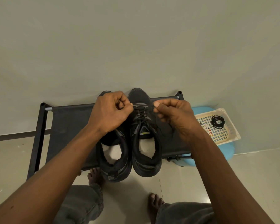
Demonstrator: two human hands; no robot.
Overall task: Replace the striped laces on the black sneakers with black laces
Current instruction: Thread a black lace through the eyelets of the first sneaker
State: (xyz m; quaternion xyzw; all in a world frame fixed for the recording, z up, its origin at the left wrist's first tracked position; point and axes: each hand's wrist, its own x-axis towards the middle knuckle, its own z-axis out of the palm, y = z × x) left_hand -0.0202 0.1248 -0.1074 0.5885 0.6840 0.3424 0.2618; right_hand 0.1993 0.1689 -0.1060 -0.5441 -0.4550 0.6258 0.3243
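With your left hand (110, 110) and right hand (171, 113) each pinching an end of the lace (141, 116) at the toe eyelets of the sneaker (145, 159) on the rack (68, 123), pull both sides evenly, lace flat, ends matched.

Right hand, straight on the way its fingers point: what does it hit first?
Likely the left hand: the right hand points across the right sneaker toward it, both pinching the lace. Depth unclear.

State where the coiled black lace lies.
In the head view, at right, the coiled black lace lies in the cream basket on the blue stool.
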